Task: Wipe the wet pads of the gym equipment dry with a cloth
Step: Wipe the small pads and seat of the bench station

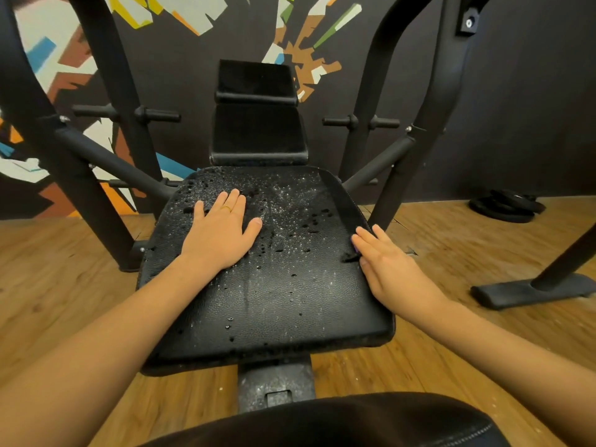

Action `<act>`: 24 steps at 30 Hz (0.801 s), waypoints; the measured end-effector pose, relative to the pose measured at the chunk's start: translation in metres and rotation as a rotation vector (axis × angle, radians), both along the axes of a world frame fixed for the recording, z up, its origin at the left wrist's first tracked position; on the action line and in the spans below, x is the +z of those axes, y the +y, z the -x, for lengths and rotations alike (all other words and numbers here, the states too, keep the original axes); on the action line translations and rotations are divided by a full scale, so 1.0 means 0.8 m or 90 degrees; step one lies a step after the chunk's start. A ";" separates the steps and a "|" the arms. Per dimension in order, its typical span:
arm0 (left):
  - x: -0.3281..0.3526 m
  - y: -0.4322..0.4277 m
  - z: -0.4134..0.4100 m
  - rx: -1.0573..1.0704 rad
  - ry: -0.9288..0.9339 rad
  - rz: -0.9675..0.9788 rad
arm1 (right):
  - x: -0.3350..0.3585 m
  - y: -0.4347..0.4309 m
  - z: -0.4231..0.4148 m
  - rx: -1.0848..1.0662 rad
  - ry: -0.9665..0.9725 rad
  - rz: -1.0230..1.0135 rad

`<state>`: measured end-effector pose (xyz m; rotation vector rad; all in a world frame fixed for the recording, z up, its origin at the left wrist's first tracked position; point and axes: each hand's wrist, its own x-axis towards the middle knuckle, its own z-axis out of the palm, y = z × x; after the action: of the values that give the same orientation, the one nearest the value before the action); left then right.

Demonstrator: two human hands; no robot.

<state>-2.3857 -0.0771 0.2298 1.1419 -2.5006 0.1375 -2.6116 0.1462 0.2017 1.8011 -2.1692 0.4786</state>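
Head view, one entry. Left hand (pixel 222 233) — flat and released, fingers straight, palm pressed on the seat pad (pixel 283 304) in its 10 o'clock quarter, grasping nothing. Right hand (pixel 390 269) — likewise flat, fingers straight, laid over the pad's 3 o'clock edge, with its fingertips touching a dark strip (pixel 345 201) that runs along that edge up toward 1 o'clock. Strip may be the cloth, but black on black, so cannot tell for certain. Seat pad: beaded with droplets over most of its face, thickest from 11 to 2 o'clock and sparser toward 6; no clearly wiped patch is evident. Back pads (pixel 258 133): two, stacked upright beyond the seat at 12 o'clock, too dark to judge wet or dry. Wooden floor (pixel 451 240) all around; weight plates (pixel 506 206) at 2 o'clock of the view. Judged progress: at the very start, seat not yet wiped. Left to do: the whole seat face, then the back pads as needed.
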 end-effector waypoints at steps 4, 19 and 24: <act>0.000 -0.001 -0.001 -0.004 0.003 0.003 | 0.007 -0.004 -0.008 -0.015 -0.011 0.019; 0.002 0.003 -0.002 -0.003 0.009 -0.006 | -0.020 0.050 -0.027 -0.007 0.042 -0.019; 0.003 -0.001 -0.003 -0.007 0.010 -0.002 | -0.017 0.035 -0.014 0.012 0.031 0.000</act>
<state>-2.3837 -0.0780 0.2324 1.1265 -2.4940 0.1209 -2.6002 0.1742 0.1880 1.8161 -2.1211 0.4336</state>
